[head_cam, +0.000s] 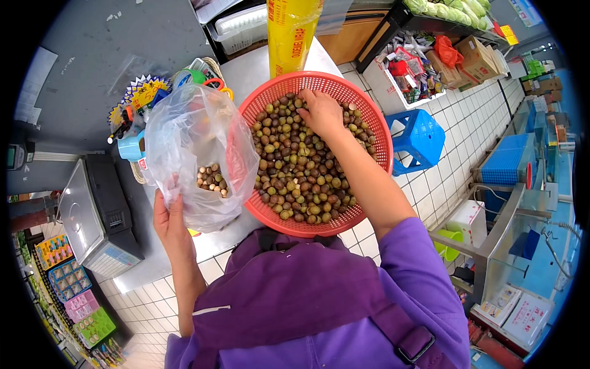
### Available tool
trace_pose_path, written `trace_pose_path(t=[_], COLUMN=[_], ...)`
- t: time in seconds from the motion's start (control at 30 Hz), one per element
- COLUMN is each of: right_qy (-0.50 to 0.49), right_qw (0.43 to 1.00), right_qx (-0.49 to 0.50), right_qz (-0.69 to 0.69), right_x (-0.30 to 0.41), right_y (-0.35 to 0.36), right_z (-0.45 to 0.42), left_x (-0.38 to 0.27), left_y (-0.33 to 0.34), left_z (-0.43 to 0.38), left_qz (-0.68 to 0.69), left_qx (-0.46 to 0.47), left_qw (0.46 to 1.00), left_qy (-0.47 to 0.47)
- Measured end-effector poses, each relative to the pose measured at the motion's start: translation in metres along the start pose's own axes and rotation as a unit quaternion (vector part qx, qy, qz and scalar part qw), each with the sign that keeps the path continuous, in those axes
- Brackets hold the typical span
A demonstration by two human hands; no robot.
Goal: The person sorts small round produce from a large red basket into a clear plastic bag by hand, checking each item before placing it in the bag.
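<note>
My left hand (171, 214) pinches the near rim of a clear plastic bag (184, 120), which stands open left of the basket. Inside the bag lie several small round brown fruits or nuts (212, 179), some with pale ends. A red perforated plastic basket (318, 79) is heaped with small round brown and olive-green fruits or nuts (299, 170). My right hand (322, 112) reaches into the far part of this heap, fingers bent down among the fruits. Whether it has hold of any is hidden. The bag's right side overlaps the basket's left rim.
A yellow roll of wrap (291, 41) stands behind the basket. Scissors (221, 87) and a blue tape dispenser (131, 146) sit beyond the bag. A black-sided scale (99, 207) stands at left. Right of the basket, a blue plastic stool (419, 138) is on the tiled floor.
</note>
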State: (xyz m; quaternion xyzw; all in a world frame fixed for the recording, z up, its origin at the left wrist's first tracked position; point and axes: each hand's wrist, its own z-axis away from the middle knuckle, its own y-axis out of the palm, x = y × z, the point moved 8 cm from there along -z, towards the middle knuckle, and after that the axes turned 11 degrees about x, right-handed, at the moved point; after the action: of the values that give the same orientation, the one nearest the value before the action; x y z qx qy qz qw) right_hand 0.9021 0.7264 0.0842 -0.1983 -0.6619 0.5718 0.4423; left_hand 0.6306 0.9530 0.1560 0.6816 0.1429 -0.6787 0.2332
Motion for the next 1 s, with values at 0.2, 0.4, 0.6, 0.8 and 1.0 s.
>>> trace_pose_path(t=[0.2, 0.4, 0.6, 0.8, 1.0], right_qy=[-0.101, -0.073, -0.256, -0.002, -0.005], right_qw=[0.991, 0.908, 0.910, 0.986, 0.999], right_qx=[-0.078, -0.070, 0.015, -0.049, 0.030], right_qz=[-0.031, -0.407, -0.325, -0.159, -0.016], right_x=[-0.001, 0.042, 0.163, -0.010, -0.010], right_y=[-0.002, -0.027, -0.029, -0.016, 0.005], right_z=[0.005, 0.047, 0.077, 0.017, 0.003], left_x=[-0.003, 0.001, -0.002, -0.010, -0.014], left_y=[0.001, -0.002, 0.005, -0.009, -0.018], left_z=[-0.001, 0.001, -0.004, 0.007, 0.003], left_qz=[-0.020, -0.014, 0.001, -0.005, -0.104], left_qx=[0.007, 0.020, 0.011, -0.009, 0.002], left_qw=[1.000, 1.000, 1.000, 1.000, 0.995], left_qy=[0.002, -0.010, -0.002, 0.017, 0.015])
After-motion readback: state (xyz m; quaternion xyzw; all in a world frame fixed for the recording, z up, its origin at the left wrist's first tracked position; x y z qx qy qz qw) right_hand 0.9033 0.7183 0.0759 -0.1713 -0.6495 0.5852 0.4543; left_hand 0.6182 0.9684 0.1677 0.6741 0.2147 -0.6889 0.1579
